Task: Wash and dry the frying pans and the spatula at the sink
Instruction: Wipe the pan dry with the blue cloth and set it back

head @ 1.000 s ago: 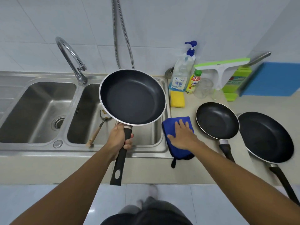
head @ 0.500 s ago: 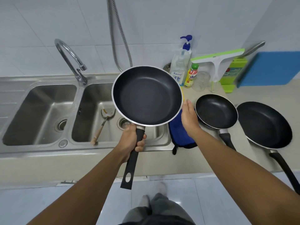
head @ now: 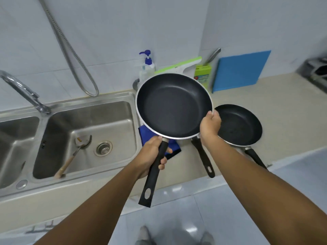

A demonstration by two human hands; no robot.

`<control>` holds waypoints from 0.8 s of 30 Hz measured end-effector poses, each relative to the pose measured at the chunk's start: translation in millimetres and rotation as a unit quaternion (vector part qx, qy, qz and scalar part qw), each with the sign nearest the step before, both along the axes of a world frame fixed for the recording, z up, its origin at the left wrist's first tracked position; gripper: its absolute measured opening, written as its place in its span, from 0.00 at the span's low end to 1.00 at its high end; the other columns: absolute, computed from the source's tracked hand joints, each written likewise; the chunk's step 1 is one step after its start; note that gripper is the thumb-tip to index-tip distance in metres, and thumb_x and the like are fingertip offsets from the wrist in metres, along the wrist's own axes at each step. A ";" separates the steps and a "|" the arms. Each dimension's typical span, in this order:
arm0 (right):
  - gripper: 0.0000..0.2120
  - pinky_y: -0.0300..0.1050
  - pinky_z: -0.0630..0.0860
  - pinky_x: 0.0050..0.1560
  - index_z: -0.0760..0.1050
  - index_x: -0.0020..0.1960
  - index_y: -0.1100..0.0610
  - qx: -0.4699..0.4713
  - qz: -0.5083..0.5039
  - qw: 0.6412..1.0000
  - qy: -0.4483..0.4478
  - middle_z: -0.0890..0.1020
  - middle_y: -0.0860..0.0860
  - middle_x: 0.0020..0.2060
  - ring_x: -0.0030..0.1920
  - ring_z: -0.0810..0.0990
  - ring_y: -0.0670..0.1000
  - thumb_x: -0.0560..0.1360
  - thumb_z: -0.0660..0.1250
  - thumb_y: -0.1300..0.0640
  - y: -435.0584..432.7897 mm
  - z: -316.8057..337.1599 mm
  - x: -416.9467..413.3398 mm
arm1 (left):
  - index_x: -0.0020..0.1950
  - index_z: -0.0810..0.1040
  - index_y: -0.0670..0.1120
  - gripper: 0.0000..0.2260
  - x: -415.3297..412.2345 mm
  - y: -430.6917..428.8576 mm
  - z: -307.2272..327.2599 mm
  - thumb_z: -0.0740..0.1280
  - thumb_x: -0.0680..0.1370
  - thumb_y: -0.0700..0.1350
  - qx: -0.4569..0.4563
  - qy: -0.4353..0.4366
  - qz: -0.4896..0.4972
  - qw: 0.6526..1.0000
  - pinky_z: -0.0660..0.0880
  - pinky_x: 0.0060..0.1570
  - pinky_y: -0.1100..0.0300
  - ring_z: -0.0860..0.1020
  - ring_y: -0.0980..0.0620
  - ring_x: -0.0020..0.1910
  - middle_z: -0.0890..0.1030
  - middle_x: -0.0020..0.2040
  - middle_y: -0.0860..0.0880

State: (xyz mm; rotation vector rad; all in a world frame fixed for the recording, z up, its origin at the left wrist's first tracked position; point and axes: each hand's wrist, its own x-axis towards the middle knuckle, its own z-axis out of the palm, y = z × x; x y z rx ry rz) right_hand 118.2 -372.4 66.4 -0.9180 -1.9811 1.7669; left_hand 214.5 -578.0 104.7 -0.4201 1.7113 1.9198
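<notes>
My left hand (head: 152,152) grips the black handle of a black frying pan (head: 173,105), held level above the counter just right of the sink. My right hand (head: 209,126) pinches that pan's right rim, thumb on top. A second pan is hidden beneath it, with only its handle (head: 203,158) showing. A third pan (head: 240,124) lies on the counter to the right. The wooden-handled spatula (head: 67,164) lies in the right sink basin (head: 88,112). A blue cloth (head: 172,148) pokes out under the held pan.
The faucet (head: 23,91) arches over the sink divider at left, with a shower hose on the wall. A soap pump bottle (head: 147,66), a squeegee (head: 178,68), a green box (head: 203,73) and a blue board (head: 242,69) stand along the back wall.
The held pan has moved right, from over the sink to over the counter and cloth. My right hand left the blue cloth and took hold of the pan's right rim.
</notes>
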 end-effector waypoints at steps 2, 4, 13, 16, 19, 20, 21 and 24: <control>0.20 0.54 0.72 0.70 0.68 0.75 0.54 0.055 0.038 0.998 -0.003 0.78 0.54 0.66 0.66 0.77 0.57 0.85 0.52 0.55 49.1 4.6 12.2 | 0.54 0.71 0.42 0.15 3.7 39.6 -1.0 0.52 0.87 0.53 -0.018 0.005 -0.028 0.999 0.65 0.20 0.61 0.67 0.53 0.24 0.77 0.39 0.42; 0.24 0.52 0.63 0.76 0.55 0.82 0.53 0.128 0.111 0.985 -0.012 0.66 0.53 0.77 0.76 0.66 0.55 0.86 0.51 0.54 96.9 8.7 27.0 | 0.53 0.70 0.42 0.17 8.9 78.3 -0.9 0.51 0.87 0.53 -0.019 0.007 -0.039 0.999 0.64 0.19 0.62 0.65 0.54 0.22 0.75 0.29 0.48; 0.30 0.57 0.42 0.81 0.56 0.81 0.59 0.573 0.310 0.759 -0.007 0.54 0.53 0.82 0.82 0.43 0.54 0.84 0.46 0.44 320.7 10.1 85.2 | 0.52 0.68 0.42 0.13 12.3 257.9 0.6 0.52 0.88 0.50 -0.001 0.022 -0.081 0.996 0.60 0.18 0.66 0.63 0.54 0.20 0.74 0.33 0.46; 0.28 0.54 0.44 0.81 0.63 0.79 0.60 0.567 0.305 0.765 -0.005 0.62 0.53 0.80 0.82 0.50 0.53 0.84 0.47 0.46 366.5 5.1 94.3 | 0.51 0.68 0.42 0.13 10.6 304.8 -1.8 0.52 0.88 0.50 -0.001 0.016 -0.103 0.995 0.60 0.18 0.65 0.63 0.54 0.20 0.73 0.27 0.50; 0.28 0.52 0.44 0.81 0.65 0.78 0.60 0.550 0.298 0.780 -0.027 0.65 0.53 0.78 0.81 0.55 0.53 0.84 0.48 0.46 408.0 -6.3 95.5 | 0.52 0.69 0.43 0.15 3.4 345.9 -10.9 0.50 0.88 0.51 -0.006 0.000 -0.133 0.991 0.61 0.18 0.64 0.63 0.54 0.20 0.72 0.25 0.51; 0.28 0.52 0.45 0.81 0.65 0.78 0.60 0.546 0.300 0.782 -0.037 0.65 0.53 0.78 0.81 0.56 0.54 0.84 0.48 0.46 420.8 -11.2 94.5 | 0.52 0.69 0.43 0.15 -0.3 358.7 -16.0 0.50 0.87 0.51 -0.006 -0.007 -0.139 0.990 0.62 0.19 0.64 0.63 0.54 0.20 0.73 0.27 0.49; 0.28 0.52 0.45 0.81 0.65 0.78 0.60 0.542 0.304 0.782 -0.049 0.65 0.53 0.78 0.81 0.56 0.54 0.84 0.48 0.46 433.6 -16.2 92.7 | 0.53 0.69 0.43 0.15 -4.2 371.3 -22.6 0.50 0.87 0.51 -0.002 -0.015 -0.140 0.990 0.62 0.19 0.63 0.64 0.54 0.21 0.75 0.31 0.47; 0.29 0.50 0.45 0.80 0.64 0.78 0.60 0.539 0.316 0.777 -0.080 0.65 0.54 0.79 0.81 0.56 0.55 0.84 0.48 0.45 473.5 -31.6 81.4 | 0.53 0.69 0.43 0.14 -17.0 410.3 -42.5 0.51 0.87 0.50 0.013 -0.043 -0.134 0.990 0.62 0.19 0.63 0.64 0.53 0.22 0.74 0.39 0.42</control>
